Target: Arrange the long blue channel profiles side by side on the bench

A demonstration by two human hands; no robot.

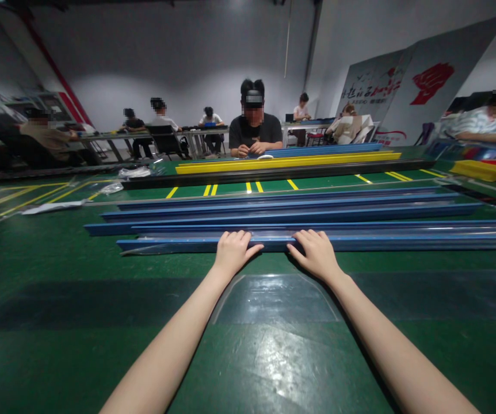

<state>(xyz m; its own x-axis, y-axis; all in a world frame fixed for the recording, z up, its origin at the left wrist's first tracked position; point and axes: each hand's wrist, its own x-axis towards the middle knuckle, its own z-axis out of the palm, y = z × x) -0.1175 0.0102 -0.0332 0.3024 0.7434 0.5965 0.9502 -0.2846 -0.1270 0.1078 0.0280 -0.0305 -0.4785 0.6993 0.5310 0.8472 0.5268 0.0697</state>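
A long blue channel strip (403, 244) lies across the green table in front of me, with a clear film showing along it. My left hand (233, 250) grips its near wall, fingers over the top edge and thumb stretched along the near side. A short distance to the right, my right hand (315, 252) has the same hold, its thumb pointing inward. The fingertips of both hands are partly hidden inside the channel. Just beyond lie several more blue channel strips (274, 217), roughly parallel to it.
Flat transparent sheeting (274, 299) lies under my forearms. Farther back are a black strip (317, 171) and a yellow strip (291, 163). White film (53, 207) lies at left, a yellow tray (483, 169) at right. Across the table sits a person (255, 129); others work behind.
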